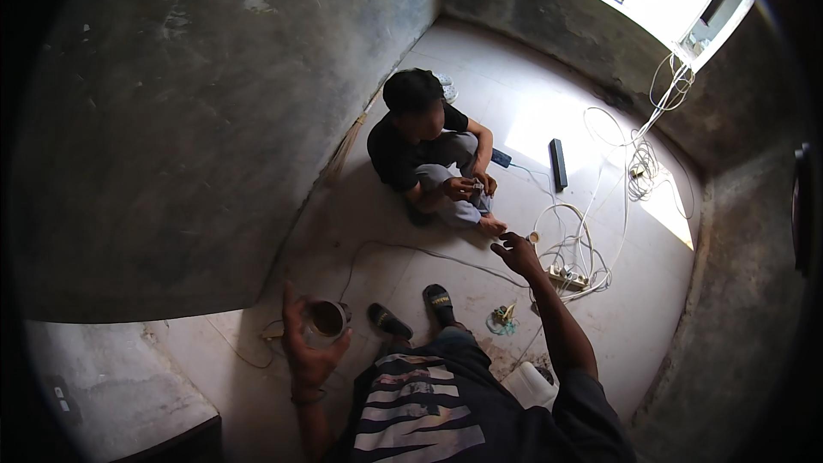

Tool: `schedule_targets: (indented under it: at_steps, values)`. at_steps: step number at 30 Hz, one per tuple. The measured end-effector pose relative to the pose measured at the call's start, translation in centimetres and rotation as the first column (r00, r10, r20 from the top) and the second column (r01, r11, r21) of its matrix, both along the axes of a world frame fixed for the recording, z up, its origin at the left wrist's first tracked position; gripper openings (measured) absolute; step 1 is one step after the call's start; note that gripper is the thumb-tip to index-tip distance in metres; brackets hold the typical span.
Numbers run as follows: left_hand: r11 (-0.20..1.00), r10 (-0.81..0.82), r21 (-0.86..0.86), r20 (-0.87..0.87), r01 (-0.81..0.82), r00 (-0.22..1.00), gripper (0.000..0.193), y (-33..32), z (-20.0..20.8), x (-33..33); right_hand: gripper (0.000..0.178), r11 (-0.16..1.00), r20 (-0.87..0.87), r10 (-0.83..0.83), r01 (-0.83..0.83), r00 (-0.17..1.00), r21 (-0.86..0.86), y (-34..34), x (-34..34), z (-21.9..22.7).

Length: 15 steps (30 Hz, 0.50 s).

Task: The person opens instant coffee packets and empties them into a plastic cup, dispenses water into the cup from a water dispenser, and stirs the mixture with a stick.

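Note:
My left hand [310, 347] is wrapped round a clear cup [328, 318] with brownish liquid in it, held above the floor at the lower left. My right hand [519, 257] reaches forward, its fingers stretched out and apart. Just beside it shows a small round cup-like thing [533, 238]; it looks separate from the fingers. Another person [416, 137] sits cross-legged on the floor ahead, both hands together on a small thing too tiny to name. A power strip [567, 277] lies to the right of my right wrist.
Loops of white cable [641, 159] run from the window to the floor. A long black box [558, 165] lies there. A broom [345, 150] leans on the left wall. By my feet are a small tangled bundle [502, 320] and a white container [529, 386]. A thin cord crosses the floor.

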State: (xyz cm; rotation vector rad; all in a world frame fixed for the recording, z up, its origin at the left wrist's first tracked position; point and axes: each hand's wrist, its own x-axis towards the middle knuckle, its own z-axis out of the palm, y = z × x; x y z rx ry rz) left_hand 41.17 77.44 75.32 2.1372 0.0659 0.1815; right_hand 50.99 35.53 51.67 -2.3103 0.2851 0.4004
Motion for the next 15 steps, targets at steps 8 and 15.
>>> schedule_targets:
  at_steps: [8, 15]
  values:
    - [1.0, 0.019, 0.01, 0.042, -0.02, 0.999, 0.108, 0.1, -0.3, -1.0, 0.042, 0.986, 0.025, -0.098, 0.093, 0.995, 0.14, 0.3, 1.6, -4.2]
    - [0.998, 0.055, 0.012, 0.006, -0.055, 0.998, 0.108, -0.1, -0.3, -1.6, 0.037, 0.958, -0.012, -0.187, 0.185, 0.982, 0.218, 0.3, 2.0, -6.7]
